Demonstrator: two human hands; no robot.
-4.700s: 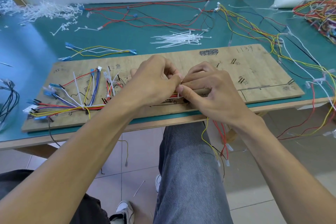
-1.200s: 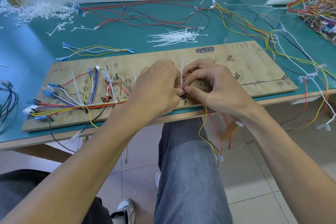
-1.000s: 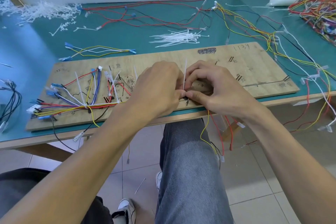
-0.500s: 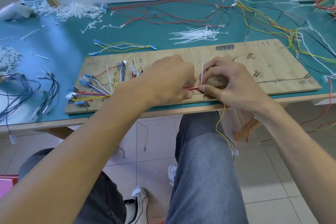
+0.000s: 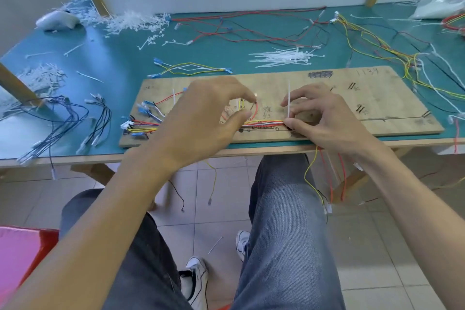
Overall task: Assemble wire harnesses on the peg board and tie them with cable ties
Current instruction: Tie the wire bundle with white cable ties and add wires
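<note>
The wooden peg board (image 5: 377, 98) lies at the table's front edge. A harness (image 5: 266, 122) of red, yellow and white wires runs along it, fanning to blue and white connectors (image 5: 141, 118) at the left end. A white cable tie (image 5: 288, 98) stands upright on the bundle. My right hand (image 5: 327, 118) pinches the bundle where the tie sits, thumb below and index finger against the tie's tail. My left hand (image 5: 201, 118) hovers over the board's middle with thumb and index finger apart, holding nothing and hiding part of the harness.
Loose white cable ties (image 5: 284, 56) lie behind the board, and cut tie ends (image 5: 133, 22) are heaped at the back left. Loose wires (image 5: 251, 33) cross the green table; blue and black leads (image 5: 63, 118) lie left. Wire ends (image 5: 314, 178) hang over my legs.
My left hand has let go and drawn left, away from my right hand, opening its fingers. The bundle and the tie's tail now show between the hands. My head has turned left.
</note>
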